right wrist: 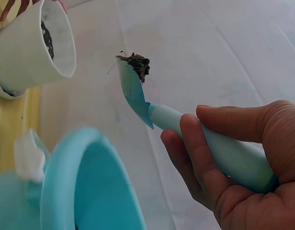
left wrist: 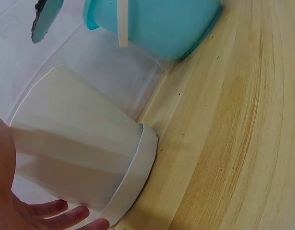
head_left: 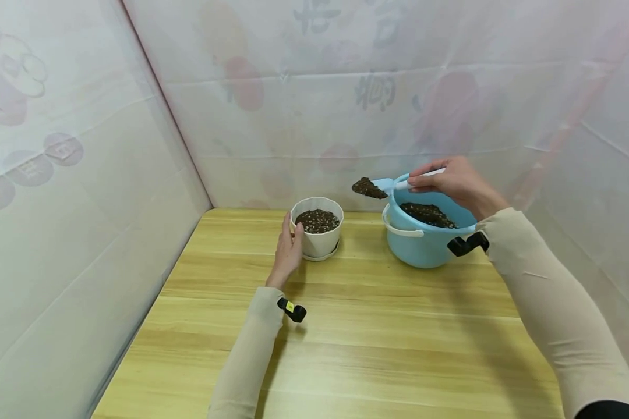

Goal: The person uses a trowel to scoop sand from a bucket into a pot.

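**Scoop of soil held between bucket and pot**

The right hand (head_left: 453,181) has its grip clenched round the pale handle of a light-blue scoop (head_left: 385,186), fingers and thumb curled about it, as the right wrist view shows plainly. The scoop's blade carries a heap of dark soil (head_left: 368,188) and hangs in the air above the left rim of a light-blue bucket (head_left: 424,244), between the bucket and a white flower pot (head_left: 320,238). The bucket stands near the far edge of the wooden table (head_left: 377,337), right of the middle, with more dark soil inside and a white bail handle lying against its wall.

The flower pot stands on a white saucer (left wrist: 133,184) near the far edge of the table, left of the bucket and apart from it, filled with soil close to its rim. The left hand (head_left: 288,250) rests against the pot's left side with its fingers straight and relaxed, the grip released, touching the wall. A translucent white sheet with faded printed figures rises behind and beside the table.
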